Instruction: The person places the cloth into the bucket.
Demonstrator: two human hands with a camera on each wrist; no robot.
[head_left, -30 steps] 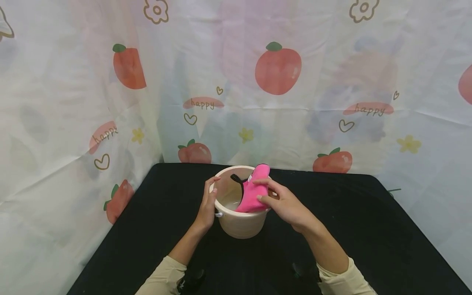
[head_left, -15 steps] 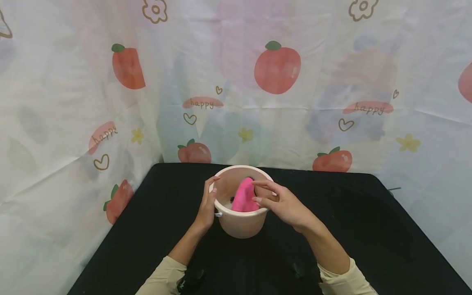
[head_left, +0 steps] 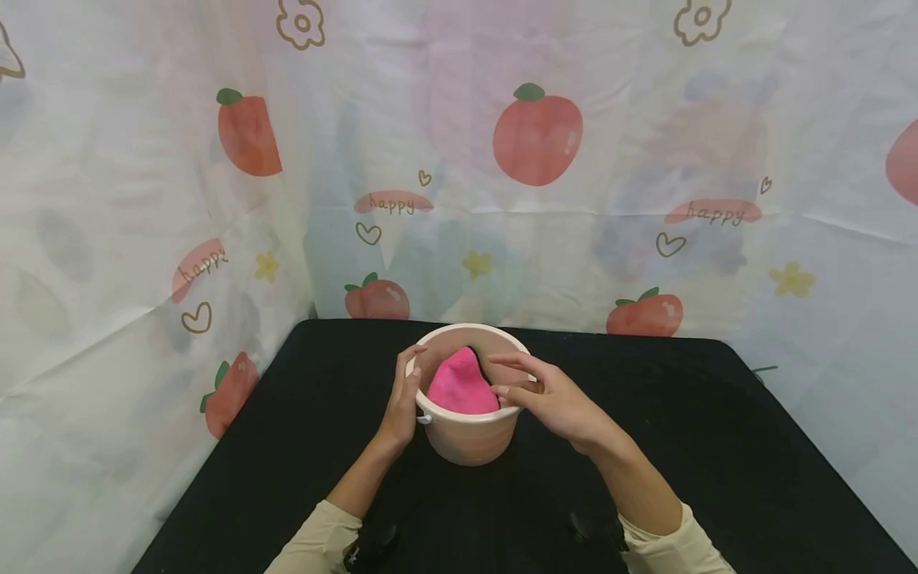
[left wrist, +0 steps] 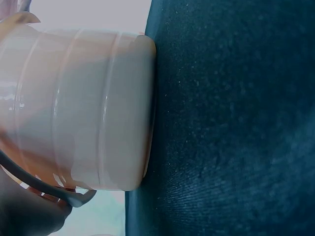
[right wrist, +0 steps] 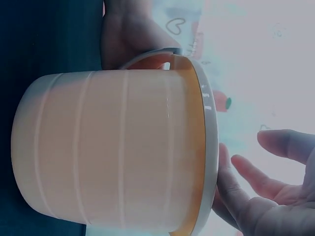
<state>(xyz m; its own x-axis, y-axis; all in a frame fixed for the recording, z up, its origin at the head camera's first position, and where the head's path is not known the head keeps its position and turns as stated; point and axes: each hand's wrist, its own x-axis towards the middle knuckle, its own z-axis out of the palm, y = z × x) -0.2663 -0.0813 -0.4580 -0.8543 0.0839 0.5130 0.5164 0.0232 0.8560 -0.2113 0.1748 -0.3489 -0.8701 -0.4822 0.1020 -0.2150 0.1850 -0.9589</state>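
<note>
- Bucket (head_left: 469, 434), cream plastic with faint ribs round its wall, stands upright on the black bench (head_left: 717, 446), near that bench's far edge.
- Inside the bucket lies your pink cloth (head_left: 460, 388), bunched into a mound that peaks just below the rim; a sliver of something dark shows behind it, too small to identify.
- Your left hand (head_left: 403, 401) sits against the bucket's left side, thumb hooked over the rim and fingers curled on the outer wall, so that grip is grasping the bucket.
- In the left wrist view the bucket (left wrist: 83, 108) fills the frame, base flat on the bench (left wrist: 236, 123), with its dark handle loop hanging beside the wall.
- Your right hand (head_left: 548, 399) hovers at the bucket's right rim, fingers loosely spread and reaching over the opening; that grip is released, holding nothing.
- The right wrist view shows that right hand (right wrist: 266, 196) with straight fingers beside the rim of the bucket (right wrist: 113, 152), and your left hand (right wrist: 130, 42) on the far side of the bucket.
- A curtain (head_left: 215, 159) printed with peaches and "happy" hangs behind the bucket and round the bench.
</note>
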